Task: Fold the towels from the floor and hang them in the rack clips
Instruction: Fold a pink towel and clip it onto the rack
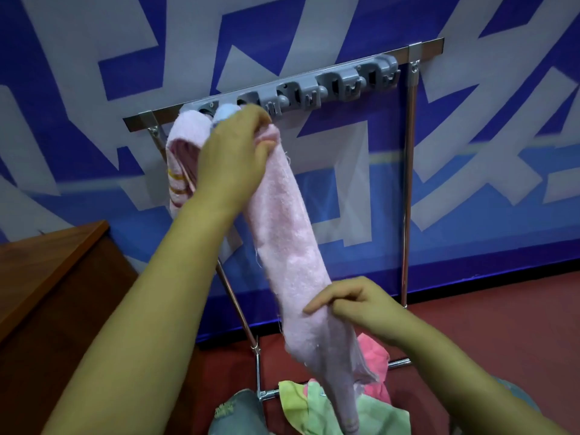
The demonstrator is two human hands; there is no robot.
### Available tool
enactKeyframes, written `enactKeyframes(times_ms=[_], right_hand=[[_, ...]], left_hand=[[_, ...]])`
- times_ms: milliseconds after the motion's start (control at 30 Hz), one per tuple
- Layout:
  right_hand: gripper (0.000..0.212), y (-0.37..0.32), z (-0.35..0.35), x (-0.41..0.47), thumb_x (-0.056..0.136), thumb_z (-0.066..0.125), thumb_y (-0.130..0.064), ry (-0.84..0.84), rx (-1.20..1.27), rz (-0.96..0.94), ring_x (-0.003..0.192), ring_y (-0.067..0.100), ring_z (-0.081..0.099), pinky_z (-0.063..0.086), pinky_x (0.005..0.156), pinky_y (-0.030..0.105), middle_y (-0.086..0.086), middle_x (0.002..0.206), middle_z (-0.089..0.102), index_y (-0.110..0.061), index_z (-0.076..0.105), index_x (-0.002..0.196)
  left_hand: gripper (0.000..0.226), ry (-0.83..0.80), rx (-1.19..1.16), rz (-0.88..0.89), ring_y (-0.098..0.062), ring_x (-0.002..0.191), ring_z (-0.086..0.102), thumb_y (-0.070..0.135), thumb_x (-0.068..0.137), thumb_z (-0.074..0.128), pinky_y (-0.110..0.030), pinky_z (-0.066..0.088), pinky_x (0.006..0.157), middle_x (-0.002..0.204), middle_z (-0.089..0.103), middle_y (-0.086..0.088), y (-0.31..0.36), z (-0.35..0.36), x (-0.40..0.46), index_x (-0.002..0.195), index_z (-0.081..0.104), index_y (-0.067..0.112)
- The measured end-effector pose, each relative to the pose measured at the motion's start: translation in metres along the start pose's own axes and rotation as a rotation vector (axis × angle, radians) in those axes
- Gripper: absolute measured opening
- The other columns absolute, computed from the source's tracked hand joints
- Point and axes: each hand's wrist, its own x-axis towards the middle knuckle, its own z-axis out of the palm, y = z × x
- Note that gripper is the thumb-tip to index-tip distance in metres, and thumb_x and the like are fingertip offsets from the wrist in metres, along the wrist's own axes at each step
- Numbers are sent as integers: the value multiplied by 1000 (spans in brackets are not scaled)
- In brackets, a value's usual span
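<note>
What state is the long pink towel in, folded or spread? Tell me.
Folded: the long pink towel hangs as a narrow strip, left hand gripping its top by the clips, right hand pinching it lower.

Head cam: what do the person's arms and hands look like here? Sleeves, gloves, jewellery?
Both forearms are bare for as much as shows; no sleeve enters the frame. The left hand and right hand wear no gloves, and no watch, bracelet or ring is visible on either. No markings show. Worn clothing appears only at the bottom edge: faded blue jeans with a frayed patch.
</note>
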Motion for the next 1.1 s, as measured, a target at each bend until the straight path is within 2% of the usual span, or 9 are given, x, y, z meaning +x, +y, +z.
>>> enactKeyframes(times_ms=[100,233,333,500,633,733,833,1000,1100], right_hand=[[38,-8,-2,3,63,46,-7,49,325,109,56,11,41,32,56,24,-1,53,53,-23,78,74],[29,-12,-10,8,73,59,-7,61,566,141,72,10,55,41,66,26,-3,83,65,-21,76,92],[29,-10,-8,10,80,60,1,118,630,155,75,8,64,54,65,22,-3,85,69,-20,75,93],[34,-13,-1,7,82,51,8,160,706,107,85,14,69,56,77,26,4,93,73,-15,76,86],[33,-21,0,7,80,51,6,171,731,99,75,11,68,57,68,22,0,84,73,-16,76,81],[33,-24,-4,11,83,50,3,210,780,107,69,10,66,56,63,22,0,82,71,-17,76,79],[37,-29,-8,15,88,47,3,245,814,127,62,11,64,55,59,21,2,79,70,-18,75,77],[30,-38,-9,18,91,42,1,226,884,81,58,11,63,54,54,20,3,75,69,-16,66,99],[33,-41,-12,15,92,44,-15,218,789,12,60,7,59,53,58,20,-2,70,63,-26,58,120]], left_hand=[[36,-154,82,-78,-30,104,55,21,84,64,-41,43,91,111,59,-11,-24,28,-13,118,55,14],[15,-224,-418,-442,-16,61,50,33,87,62,-31,42,63,69,53,-5,-33,44,-78,98,57,26],[11,-316,-704,-627,-14,54,51,39,90,55,-31,45,59,59,57,-1,-29,50,-131,92,57,28],[47,-410,-783,-677,2,86,63,64,76,41,-21,48,84,94,67,14,-28,53,-177,106,59,33],[68,-367,-995,-698,-12,111,62,80,64,55,-38,48,97,117,67,10,-24,54,-183,119,56,39],[70,-243,-1205,-670,-13,90,68,51,68,74,-28,54,79,95,74,0,-19,50,-176,131,45,37],[58,-231,-1305,-674,-20,84,69,13,78,69,-30,57,71,89,74,-9,-11,44,-165,126,49,38],[42,-208,-1404,-662,-18,93,68,4,73,68,-29,56,73,99,72,-5,-3,39,-150,104,70,33],[34,-174,-1404,-636,-11,89,67,6,71,66,-23,55,72,95,73,4,2,34,-142,98,73,27]])
